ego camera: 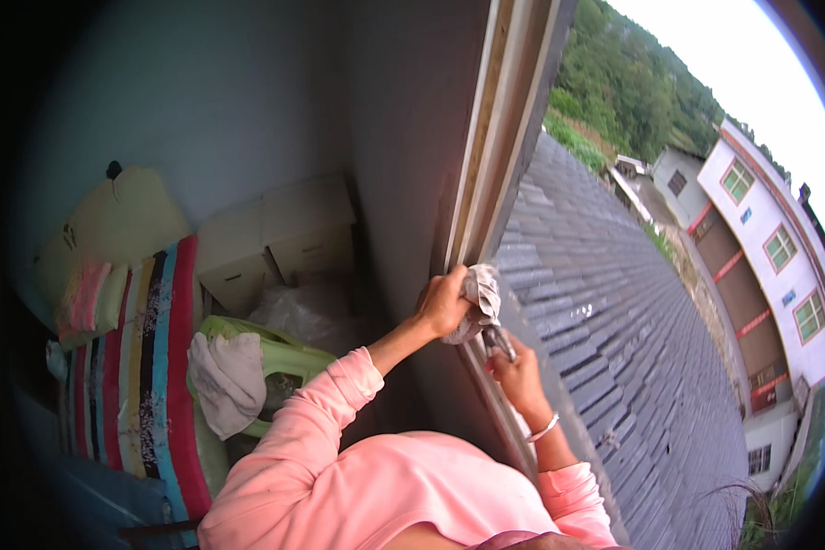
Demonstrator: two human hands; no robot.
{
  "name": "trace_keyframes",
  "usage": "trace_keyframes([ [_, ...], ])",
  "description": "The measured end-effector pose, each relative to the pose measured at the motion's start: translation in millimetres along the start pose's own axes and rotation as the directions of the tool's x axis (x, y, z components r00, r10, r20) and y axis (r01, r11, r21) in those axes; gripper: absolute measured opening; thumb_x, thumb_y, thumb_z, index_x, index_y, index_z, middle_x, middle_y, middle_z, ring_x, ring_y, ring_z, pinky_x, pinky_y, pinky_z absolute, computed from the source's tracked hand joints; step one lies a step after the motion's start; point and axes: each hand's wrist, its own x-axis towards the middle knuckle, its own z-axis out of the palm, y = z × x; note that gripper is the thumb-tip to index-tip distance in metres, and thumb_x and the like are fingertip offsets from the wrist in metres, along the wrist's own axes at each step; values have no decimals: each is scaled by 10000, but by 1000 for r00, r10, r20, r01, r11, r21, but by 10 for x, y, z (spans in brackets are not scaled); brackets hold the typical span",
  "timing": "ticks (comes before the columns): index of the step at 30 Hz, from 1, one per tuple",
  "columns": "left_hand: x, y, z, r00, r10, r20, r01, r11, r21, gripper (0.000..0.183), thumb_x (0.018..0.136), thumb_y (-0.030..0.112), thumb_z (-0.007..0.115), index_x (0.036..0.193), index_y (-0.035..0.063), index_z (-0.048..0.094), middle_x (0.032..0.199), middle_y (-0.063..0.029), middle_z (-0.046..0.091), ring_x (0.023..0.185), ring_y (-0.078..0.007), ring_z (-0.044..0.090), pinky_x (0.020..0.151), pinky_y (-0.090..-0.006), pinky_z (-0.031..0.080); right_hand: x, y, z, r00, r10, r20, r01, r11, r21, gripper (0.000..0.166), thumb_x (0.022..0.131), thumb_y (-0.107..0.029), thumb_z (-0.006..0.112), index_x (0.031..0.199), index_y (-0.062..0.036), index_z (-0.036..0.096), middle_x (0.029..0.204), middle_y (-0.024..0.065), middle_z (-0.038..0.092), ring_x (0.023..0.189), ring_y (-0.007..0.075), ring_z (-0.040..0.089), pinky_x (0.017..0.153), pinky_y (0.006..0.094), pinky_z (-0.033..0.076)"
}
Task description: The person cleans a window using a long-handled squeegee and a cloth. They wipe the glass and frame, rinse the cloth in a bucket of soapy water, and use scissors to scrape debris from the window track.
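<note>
My left hand is closed around a crumpled grey cloth at the window frame. Just below it, my right hand grips a dark tool that looks metallic. The tool's upper end meets the cloth, which hides it, so its kind is unclear. Both hands are over the lower part of the frame, where pale lengthwise tracks run. A light bangle circles my right wrist.
A green plastic stool with a grey towel draped on it stands left, by a bed with a striped cover. Pale cabinets line the wall. Outside, a dark tiled roof slopes beyond the sill; a white building stands farther off.
</note>
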Motion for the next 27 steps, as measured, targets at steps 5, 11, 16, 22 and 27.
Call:
trace_keyframes([
  [5,-216,-15,-168,996,-89,17,81,794,-602,168,813,-74,592,950,23,598,871,35,604,856,-64,533,761,-240,452,-690,-303,-346,958,283,42,-261,803,535,351,984,-99,528,1325,-23,549,747,21,615,533,32,400,466,186,312],
  [11,391,234,-366,908,407,97,-379,898,-224,384,730,118,721,1077,-3,607,993,-155,656,943,-312,632,846,-366,497,-1532,-10,-140,797,339,-501,76,765,639,420,997,-105,515,1404,-21,459,841,89,614,504,24,362,431,167,260],
  [16,497,38,208,666,379,643,-485,874,-12,592,629,147,773,1191,79,597,1117,-129,643,1091,-359,541,968,-407,436,-1983,-18,-46,583,482,-654,87,763,640,411,1005,-104,500,1406,-28,447,871,107,608,508,26,369,432,159,263],
  [22,456,17,498,562,425,710,-516,850,-101,607,524,144,814,1098,49,641,1091,-118,669,1031,-341,564,903,-410,460,-2560,-26,140,429,487,-761,146,794,591,430,1017,-113,464,1438,-49,400,900,125,589,502,30,341,438,161,259],
  [27,-353,775,1017,434,578,691,-499,793,-349,493,549,146,807,1004,80,629,1002,-108,643,952,-346,551,842,-417,465,-2893,-43,192,407,456,-791,187,806,561,430,1016,-119,474,1433,-38,407,907,135,587,502,33,341,448,164,265],
])
